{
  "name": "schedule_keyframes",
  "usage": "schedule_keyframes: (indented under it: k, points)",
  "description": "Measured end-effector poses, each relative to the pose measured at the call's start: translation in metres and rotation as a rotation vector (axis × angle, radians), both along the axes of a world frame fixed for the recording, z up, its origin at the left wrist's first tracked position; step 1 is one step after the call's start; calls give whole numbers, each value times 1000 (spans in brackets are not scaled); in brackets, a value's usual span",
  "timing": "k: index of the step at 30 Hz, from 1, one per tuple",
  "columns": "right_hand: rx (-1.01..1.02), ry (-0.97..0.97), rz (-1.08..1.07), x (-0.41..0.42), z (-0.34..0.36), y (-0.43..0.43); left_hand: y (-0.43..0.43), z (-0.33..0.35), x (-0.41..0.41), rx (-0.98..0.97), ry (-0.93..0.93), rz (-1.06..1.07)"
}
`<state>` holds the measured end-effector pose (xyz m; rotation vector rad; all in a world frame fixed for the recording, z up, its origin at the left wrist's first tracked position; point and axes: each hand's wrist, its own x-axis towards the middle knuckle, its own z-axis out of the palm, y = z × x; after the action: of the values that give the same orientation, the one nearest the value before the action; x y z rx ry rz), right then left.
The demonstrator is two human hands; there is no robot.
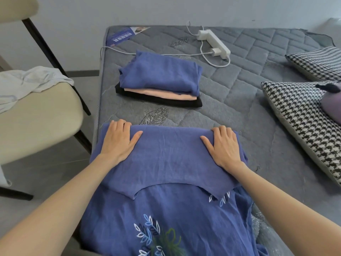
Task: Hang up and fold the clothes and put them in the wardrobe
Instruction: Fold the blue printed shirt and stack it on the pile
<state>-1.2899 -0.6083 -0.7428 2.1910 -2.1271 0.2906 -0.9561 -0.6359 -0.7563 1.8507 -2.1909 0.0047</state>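
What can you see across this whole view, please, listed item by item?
blue garment: one, blue with leaf embroidery, near mattress edge
folded stack: one, blue, peach, black, mid-mattress
mattress: one, grey, underneath
power strip: one, white, far end
leaflet: one, blue, far-left corner
pillows: two, houndstooth, right
soft object: one, purple, on nearer pillow
chair: one, beige, left
cloth: one, white, on chair
left hand: one, gripping fold's left end
right hand: one, gripping fold's right end
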Motion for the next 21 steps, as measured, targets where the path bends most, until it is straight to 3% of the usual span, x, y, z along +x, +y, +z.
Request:
schedule_keyframes:
  k: [4, 9, 14, 21]
  points:
    - [19, 91, -22, 4, -1, -4, 0, 2, -2, -7, 5, 18]
    - [90, 135, 7, 4, 11, -11, -5, 11, 1, 53, -167, -54]
    - [-86, 101, 32, 9, 51, -20, -6, 55, 11, -25, -165, -4]
    - [-377, 5, 2, 13, 170, -50, -22, 188, 10, -326, -133, 74]
